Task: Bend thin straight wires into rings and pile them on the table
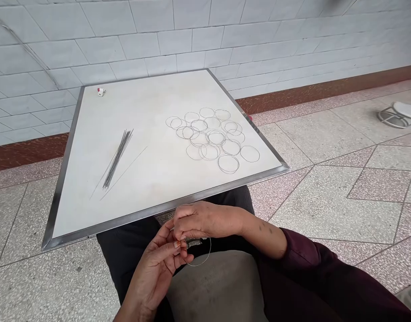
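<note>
Over my lap, just in front of the table's near edge, my left hand (161, 257) and my right hand (200, 220) meet at a thin wire ring (209, 252). Thumb and fingers of the left hand pinch the ring on its left side. The right hand's fingers are closed at the same spot from above, and the wire's ends there are hidden by the fingertips. Several finished-looking wire rings (231, 147) lie overlapping on the right half of the table. A bundle of straight wires (116, 160) lies on the left half, with a single wire (125, 172) beside it.
The white table (152, 112) has a metal rim and stands against a tiled wall (158, 44). A small white and red object (101, 92) sits at its far left corner. On the tiled floor at the far right is a white-topped stool (400, 114).
</note>
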Demonstrator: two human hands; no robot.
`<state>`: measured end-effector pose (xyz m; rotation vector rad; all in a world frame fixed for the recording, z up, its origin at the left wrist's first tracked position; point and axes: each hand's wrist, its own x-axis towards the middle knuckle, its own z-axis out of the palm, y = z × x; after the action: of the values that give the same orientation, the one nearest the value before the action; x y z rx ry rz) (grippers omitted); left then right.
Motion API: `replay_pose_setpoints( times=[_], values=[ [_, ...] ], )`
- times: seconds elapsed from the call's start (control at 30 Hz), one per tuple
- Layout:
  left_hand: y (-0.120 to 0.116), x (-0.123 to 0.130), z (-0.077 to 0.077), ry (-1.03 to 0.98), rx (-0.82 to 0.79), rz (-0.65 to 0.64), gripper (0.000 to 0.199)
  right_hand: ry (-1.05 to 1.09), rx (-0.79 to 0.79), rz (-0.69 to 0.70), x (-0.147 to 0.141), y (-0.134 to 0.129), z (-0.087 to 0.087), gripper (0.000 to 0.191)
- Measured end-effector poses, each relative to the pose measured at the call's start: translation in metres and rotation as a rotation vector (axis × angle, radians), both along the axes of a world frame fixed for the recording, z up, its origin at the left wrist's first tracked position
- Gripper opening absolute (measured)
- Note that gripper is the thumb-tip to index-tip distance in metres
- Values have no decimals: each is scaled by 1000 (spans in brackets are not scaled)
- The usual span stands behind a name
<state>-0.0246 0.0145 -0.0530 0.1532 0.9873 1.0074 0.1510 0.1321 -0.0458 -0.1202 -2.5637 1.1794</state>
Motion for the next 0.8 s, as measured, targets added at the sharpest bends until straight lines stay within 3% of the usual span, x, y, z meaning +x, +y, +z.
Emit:
replay_pose_setpoints(
  times=[0.47,0.8],
  values=[
    [5,-4,-4,-6,20,-71,46,47,-51,9,-2,5,-6,13],
    [1,-6,-4,-49,65,32,53,153,-84,-85,-3,8,-12,18]
  ],
)
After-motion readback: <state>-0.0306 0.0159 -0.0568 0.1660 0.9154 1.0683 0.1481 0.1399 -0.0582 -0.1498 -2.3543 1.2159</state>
